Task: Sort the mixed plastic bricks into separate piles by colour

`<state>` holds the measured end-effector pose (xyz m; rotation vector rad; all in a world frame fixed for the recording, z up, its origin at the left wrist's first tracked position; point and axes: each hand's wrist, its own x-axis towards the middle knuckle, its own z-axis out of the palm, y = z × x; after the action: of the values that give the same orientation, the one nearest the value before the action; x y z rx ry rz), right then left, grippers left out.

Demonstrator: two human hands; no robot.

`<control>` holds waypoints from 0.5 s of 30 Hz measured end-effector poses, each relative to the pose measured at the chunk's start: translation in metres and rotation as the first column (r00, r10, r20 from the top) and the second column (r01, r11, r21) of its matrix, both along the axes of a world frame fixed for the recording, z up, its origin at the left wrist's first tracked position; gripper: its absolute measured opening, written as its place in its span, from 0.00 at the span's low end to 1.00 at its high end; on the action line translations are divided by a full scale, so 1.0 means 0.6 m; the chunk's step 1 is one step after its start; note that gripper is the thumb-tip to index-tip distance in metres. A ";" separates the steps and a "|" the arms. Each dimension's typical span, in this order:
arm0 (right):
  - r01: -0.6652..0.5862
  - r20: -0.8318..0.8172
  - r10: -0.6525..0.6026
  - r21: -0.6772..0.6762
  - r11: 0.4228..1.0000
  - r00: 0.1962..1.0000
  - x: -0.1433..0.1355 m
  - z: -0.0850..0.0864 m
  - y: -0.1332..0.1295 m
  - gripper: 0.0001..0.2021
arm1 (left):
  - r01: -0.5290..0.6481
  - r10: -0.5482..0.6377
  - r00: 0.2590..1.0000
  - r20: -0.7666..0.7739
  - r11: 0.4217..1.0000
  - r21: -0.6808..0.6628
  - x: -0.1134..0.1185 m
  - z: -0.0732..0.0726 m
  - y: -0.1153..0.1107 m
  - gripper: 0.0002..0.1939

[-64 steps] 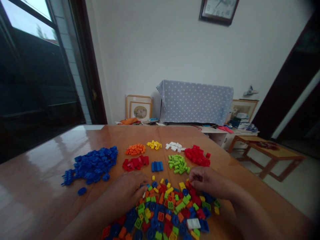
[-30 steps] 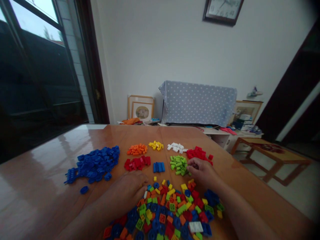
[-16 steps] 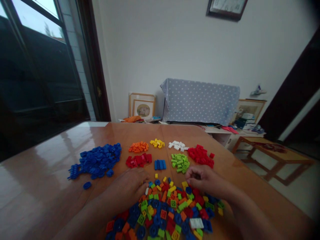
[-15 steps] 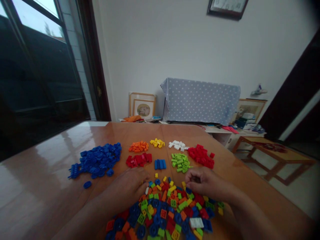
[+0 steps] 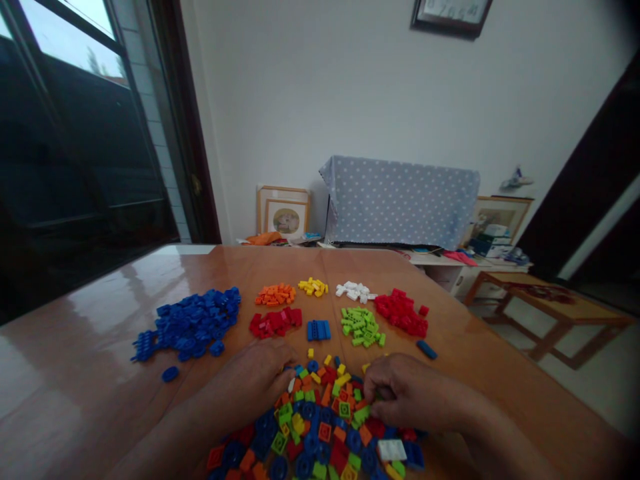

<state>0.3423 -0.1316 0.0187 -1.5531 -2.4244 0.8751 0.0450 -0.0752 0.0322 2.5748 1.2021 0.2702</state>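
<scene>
A mixed pile of coloured toy building bricks (image 5: 325, 432) spreads over the near middle of the table. At its upper left edge rests my left hand (image 5: 260, 370), fingers curled and partly hidden; a small white piece (image 5: 291, 385) shows beside its thumb. My right hand (image 5: 413, 390) is over the pile's right side, thumb and forefinger bent toward each other near a lime brick (image 5: 361, 416). Whatever those fingers grip is not clear. Beyond the right hand lies a long dark blue brick (image 5: 427, 349). A white brick (image 5: 391, 450) sits low in the pile.
Sorted heaps lie farther back: blue (image 5: 195, 323), orange (image 5: 275, 295), yellow (image 5: 313, 287), white (image 5: 354, 292), lime (image 5: 361, 326) and two red ones (image 5: 401, 313). Several blue bricks (image 5: 319, 330) stand in a row. A round blue piece (image 5: 170, 374) lies apart at left.
My right hand has moved down and slightly left, deeper over the pile. The long blue brick beyond it is now visible. My left hand has stayed in place.
</scene>
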 end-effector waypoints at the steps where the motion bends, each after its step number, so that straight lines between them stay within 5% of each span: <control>1: 0.005 -0.002 -0.005 0.001 1.000 1.000 -0.001 0.000 0.000 0.06 | 0.001 -0.001 1.000 0.001 1.000 0.001 0.000 0.001 0.000 0.13; 15: 0.083 -0.169 -0.093 -0.067 0.994 0.981 0.014 -0.019 0.015 0.04 | 0.001 -0.001 1.000 -0.007 1.000 -0.019 0.000 0.003 -0.002 0.12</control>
<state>0.3505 -0.1226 0.0072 -1.5232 -2.2126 1.0277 0.0453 -0.0763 0.0338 2.5616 1.2003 0.2488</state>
